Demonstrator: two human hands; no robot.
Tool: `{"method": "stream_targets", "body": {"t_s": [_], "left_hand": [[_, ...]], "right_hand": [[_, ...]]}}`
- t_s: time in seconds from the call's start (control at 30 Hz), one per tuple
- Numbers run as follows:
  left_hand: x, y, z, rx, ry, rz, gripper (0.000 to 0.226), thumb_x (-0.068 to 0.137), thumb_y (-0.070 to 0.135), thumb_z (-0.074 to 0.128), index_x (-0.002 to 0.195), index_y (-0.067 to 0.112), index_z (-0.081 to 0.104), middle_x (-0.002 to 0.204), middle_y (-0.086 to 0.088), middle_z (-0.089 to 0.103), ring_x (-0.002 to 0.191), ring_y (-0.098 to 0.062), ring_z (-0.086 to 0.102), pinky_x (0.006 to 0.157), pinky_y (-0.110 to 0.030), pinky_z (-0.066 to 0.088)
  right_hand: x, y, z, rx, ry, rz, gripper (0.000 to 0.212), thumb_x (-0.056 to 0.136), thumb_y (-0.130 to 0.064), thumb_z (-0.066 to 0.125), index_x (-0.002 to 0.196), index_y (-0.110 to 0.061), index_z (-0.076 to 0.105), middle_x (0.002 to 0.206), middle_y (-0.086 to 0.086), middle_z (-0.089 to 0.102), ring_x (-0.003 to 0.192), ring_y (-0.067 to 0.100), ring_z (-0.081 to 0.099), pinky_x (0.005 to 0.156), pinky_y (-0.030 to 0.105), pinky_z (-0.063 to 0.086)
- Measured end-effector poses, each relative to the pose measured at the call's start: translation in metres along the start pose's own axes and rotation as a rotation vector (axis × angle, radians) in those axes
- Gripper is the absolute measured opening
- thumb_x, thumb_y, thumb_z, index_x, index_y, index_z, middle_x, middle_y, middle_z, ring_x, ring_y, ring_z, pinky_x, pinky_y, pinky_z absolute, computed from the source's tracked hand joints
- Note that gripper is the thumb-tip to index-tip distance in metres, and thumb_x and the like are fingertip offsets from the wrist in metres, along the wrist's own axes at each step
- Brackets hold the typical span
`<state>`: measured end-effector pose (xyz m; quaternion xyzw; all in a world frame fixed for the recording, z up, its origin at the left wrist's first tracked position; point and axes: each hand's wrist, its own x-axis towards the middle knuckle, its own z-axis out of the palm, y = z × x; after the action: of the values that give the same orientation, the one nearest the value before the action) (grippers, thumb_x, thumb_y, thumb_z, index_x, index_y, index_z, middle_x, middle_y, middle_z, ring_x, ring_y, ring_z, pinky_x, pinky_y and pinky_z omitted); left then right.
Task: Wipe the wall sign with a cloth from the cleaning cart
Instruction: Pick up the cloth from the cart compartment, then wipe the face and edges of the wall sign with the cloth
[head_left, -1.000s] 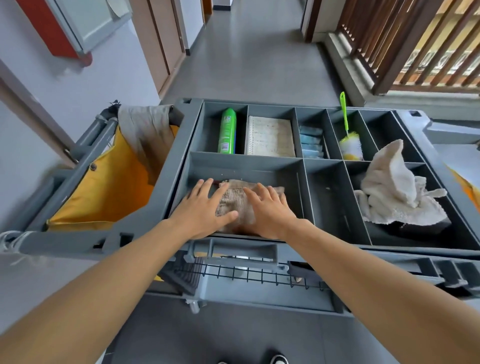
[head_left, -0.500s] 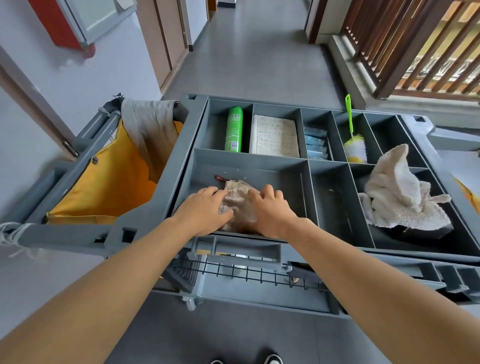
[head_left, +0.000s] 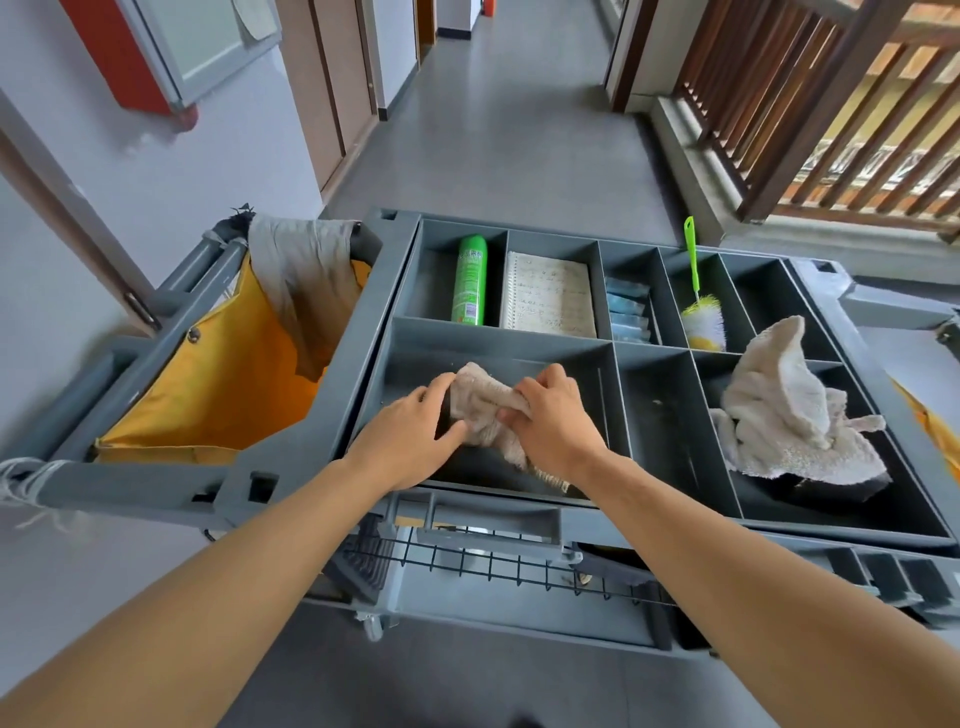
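Observation:
A grey cleaning cart stands in front of me, its top tray split into compartments. In the near left compartment a small beige cloth is bunched up and raised off the tray floor. My left hand pinches its left side and my right hand grips its right side, a frayed end trailing under the right wrist. A red-framed wall sign hangs on the left wall, cut off by the frame's top edge.
A larger white towel lies in the right compartment. The back row holds a green spray can, a notebook, blue packets and a green-handled brush. A yellow bag hangs left. A wooden railing lines the corridor's right.
Both hands lay flat on the cloth a second ago. They have since closed on it, gathered it into a bunch and lifted it off the tray floor.

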<state>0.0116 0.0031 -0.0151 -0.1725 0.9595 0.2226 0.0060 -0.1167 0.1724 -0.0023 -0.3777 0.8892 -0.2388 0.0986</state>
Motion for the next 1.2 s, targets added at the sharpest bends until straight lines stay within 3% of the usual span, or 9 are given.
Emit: {"method": "stream_targets", "body": {"t_s": [0.13, 0.27, 0.37, 0.5, 0.6, 0.73, 0.9, 1.07, 1.2], "left_hand": [[0.006, -0.001, -0.019, -0.178, -0.122, -0.113, 0.07, 0.09, 0.055, 0.05, 0.149, 0.034, 0.019, 0.139, -0.003, 0.053, 0.121, -0.025, 0.055, 0.097, -0.041, 0.048], [0.015, 0.007, -0.045, -0.391, -0.128, -0.186, 0.044, 0.093, 0.027, 0.051, 0.137, 0.027, 0.044, 0.113, 0.007, 0.061, 0.088, -0.013, 0.064, 0.066, -0.025, 0.05], [0.016, 0.017, -0.072, -0.482, -0.087, -0.205, 0.021, 0.095, 0.018, 0.053, 0.114, 0.024, 0.06, 0.113, 0.0, 0.065, 0.091, -0.015, 0.068, 0.082, -0.035, 0.057], [0.003, 0.034, -0.111, -0.521, -0.04, -0.207, 0.021, 0.097, 0.012, 0.045, 0.106, 0.017, 0.064, 0.111, -0.005, 0.068, 0.083, -0.015, 0.071, 0.062, -0.022, 0.056], [-0.017, 0.046, -0.146, -0.57, 0.07, -0.229, 0.026, 0.096, 0.013, 0.046, 0.118, 0.016, 0.061, 0.109, -0.004, 0.067, 0.085, -0.019, 0.073, 0.074, -0.037, 0.06], [-0.05, 0.058, -0.19, -0.61, 0.202, -0.266, 0.03, 0.094, 0.014, 0.056, 0.124, 0.018, 0.058, 0.109, -0.004, 0.069, 0.086, -0.023, 0.074, 0.081, -0.041, 0.061], [-0.107, 0.062, -0.234, -0.538, 0.341, -0.355, 0.028, 0.093, 0.016, 0.058, 0.12, 0.023, 0.058, 0.112, -0.001, 0.066, 0.085, -0.022, 0.073, 0.078, -0.041, 0.061], [-0.184, 0.06, -0.259, -0.402, 0.555, -0.478, 0.027, 0.091, 0.013, 0.057, 0.116, 0.018, 0.063, 0.113, -0.006, 0.068, 0.098, -0.025, 0.067, 0.082, -0.044, 0.059], [-0.254, 0.058, -0.275, -0.332, 0.727, -0.598, 0.026, 0.09, 0.011, 0.057, 0.114, 0.019, 0.066, 0.113, -0.003, 0.067, 0.103, -0.025, 0.063, 0.089, -0.046, 0.057]], "right_hand": [[0.009, -0.009, -0.026, 0.245, 0.011, 0.145, 0.01, 0.101, -0.022, 0.047, 0.106, -0.014, 0.049, 0.115, 0.006, 0.048, 0.094, 0.021, 0.052, 0.082, 0.033, 0.043], [0.008, -0.025, -0.054, 0.592, 0.023, 0.272, 0.013, 0.1, -0.024, 0.05, 0.111, -0.017, 0.048, 0.106, 0.0, 0.061, 0.096, 0.019, 0.06, 0.072, 0.03, 0.047], [0.009, -0.046, -0.078, 0.673, 0.058, 0.275, 0.018, 0.095, -0.033, 0.057, 0.107, -0.022, 0.051, 0.099, -0.003, 0.063, 0.088, 0.016, 0.063, 0.065, 0.028, 0.048], [0.015, -0.078, -0.098, 0.409, 0.081, 0.14, 0.03, 0.096, -0.044, 0.052, 0.104, -0.015, 0.052, 0.085, -0.005, 0.06, 0.073, 0.009, 0.058, 0.052, 0.02, 0.039], [0.018, -0.108, -0.109, 0.275, 0.12, 0.011, 0.032, 0.098, -0.044, 0.047, 0.095, -0.013, 0.052, 0.079, -0.002, 0.059, 0.074, 0.022, 0.056, 0.058, 0.033, 0.036], [0.018, -0.15, -0.126, 0.356, 0.151, -0.14, 0.026, 0.099, -0.04, 0.049, 0.093, -0.015, 0.049, 0.08, 0.001, 0.06, 0.074, 0.025, 0.053, 0.063, 0.031, 0.031], [0.014, -0.205, -0.145, 0.492, 0.108, -0.318, 0.022, 0.1, -0.039, 0.048, 0.107, -0.017, 0.046, 0.087, -0.002, 0.058, 0.077, 0.018, 0.055, 0.07, 0.03, 0.038], [-0.004, -0.268, -0.149, 0.594, 0.046, -0.465, 0.023, 0.099, -0.039, 0.05, 0.109, -0.019, 0.045, 0.085, -0.009, 0.055, 0.073, 0.007, 0.056, 0.052, 0.018, 0.039], [-0.033, -0.319, -0.141, 0.686, -0.066, -0.538, 0.031, 0.095, -0.037, 0.056, 0.118, -0.018, 0.048, 0.095, -0.003, 0.062, 0.077, 0.009, 0.059, 0.054, 0.017, 0.042]]}}
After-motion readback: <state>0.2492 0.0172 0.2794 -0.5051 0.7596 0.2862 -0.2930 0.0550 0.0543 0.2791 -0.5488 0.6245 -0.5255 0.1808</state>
